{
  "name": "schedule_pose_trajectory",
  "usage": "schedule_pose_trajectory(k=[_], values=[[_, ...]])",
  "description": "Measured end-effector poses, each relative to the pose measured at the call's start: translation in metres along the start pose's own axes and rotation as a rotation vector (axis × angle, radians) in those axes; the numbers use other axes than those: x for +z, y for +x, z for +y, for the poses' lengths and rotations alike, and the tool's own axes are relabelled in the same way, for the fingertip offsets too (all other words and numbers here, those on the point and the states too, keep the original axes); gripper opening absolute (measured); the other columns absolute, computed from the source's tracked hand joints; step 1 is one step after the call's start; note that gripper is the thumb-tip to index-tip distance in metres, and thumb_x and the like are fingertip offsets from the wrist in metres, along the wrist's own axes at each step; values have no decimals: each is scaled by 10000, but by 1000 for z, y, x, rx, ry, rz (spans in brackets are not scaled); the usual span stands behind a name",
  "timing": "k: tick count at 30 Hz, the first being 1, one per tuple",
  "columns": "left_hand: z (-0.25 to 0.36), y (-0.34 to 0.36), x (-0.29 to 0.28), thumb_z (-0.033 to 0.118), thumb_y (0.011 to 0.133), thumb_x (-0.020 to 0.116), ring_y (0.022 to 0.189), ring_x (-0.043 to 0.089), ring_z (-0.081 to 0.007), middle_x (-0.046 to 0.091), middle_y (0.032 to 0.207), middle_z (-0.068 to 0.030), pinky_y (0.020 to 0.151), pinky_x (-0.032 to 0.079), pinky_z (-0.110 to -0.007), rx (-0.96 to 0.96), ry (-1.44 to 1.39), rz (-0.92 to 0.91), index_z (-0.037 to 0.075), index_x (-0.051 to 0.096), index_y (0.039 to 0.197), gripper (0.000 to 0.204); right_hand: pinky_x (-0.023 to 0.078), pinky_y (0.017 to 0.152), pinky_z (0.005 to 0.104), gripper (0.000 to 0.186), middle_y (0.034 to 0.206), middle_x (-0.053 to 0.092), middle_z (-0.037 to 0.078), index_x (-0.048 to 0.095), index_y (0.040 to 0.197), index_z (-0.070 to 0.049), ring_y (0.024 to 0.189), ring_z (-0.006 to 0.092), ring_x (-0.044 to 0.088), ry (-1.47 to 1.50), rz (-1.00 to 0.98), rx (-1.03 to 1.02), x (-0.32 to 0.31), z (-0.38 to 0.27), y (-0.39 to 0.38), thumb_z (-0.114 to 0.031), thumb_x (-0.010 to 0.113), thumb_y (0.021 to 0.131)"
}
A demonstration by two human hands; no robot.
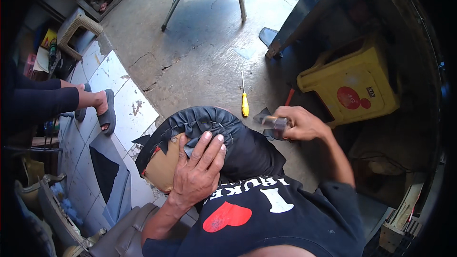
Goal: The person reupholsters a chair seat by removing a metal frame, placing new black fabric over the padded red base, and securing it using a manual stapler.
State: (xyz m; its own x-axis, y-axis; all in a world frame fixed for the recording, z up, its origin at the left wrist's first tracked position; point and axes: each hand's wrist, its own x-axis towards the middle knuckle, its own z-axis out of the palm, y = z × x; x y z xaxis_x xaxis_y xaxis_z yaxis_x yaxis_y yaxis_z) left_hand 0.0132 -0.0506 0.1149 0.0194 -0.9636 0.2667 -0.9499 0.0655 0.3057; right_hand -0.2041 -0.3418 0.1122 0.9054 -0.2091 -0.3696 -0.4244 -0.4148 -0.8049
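Observation:
In front of my body lies a rounded seat pad, its brown board (161, 170) facing up. Black leatherette (197, 118) is folded over its rim in pleats, with a few staples showing in the folds. My left hand (197, 169) rests on the board and the gathered edge, fingers stretched out flat. To the right, apart from the pad, my right hand (302, 123) is closed around a dark hand tool (276, 123). Motion blurs that tool, so its kind cannot be made out.
A yellow-handled screwdriver (244, 102) lies on the concrete floor ahead. A yellow plastic stool (350, 83) lies tipped over at right, near a red handle (289, 96). Someone's sandalled foot (105, 112) stands on white tiles at left, near black material scraps (104, 169).

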Motion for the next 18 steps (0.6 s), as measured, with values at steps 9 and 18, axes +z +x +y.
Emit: schedule_pose_trajectory(k=[9, 18], values=[[3, -1, 0, 65, 703, 720, 1501, 469, -348, 609, 1502, -128, 1268, 222, -647, -17, -87, 39, 55, 661, 1350, 650, 528, 997, 497, 518, 1171, 712, 263, 684, 1259, 0, 1148, 428, 682, -266, 664, 706, 147, 210, -13, -309, 798, 859], [13, -1, 12, 110, 812, 702, 1512, 459, -280, 591, 1536, -74, 1290, 173, -640, -48, -38, 108, 92, 682, 1362, 551, 567, 704, 369, 128, 900, 723, 128, 780, 1025, -27, 802, 286, 728, -137, 509, -410, 42, -79, 29, -89, 768, 914]])
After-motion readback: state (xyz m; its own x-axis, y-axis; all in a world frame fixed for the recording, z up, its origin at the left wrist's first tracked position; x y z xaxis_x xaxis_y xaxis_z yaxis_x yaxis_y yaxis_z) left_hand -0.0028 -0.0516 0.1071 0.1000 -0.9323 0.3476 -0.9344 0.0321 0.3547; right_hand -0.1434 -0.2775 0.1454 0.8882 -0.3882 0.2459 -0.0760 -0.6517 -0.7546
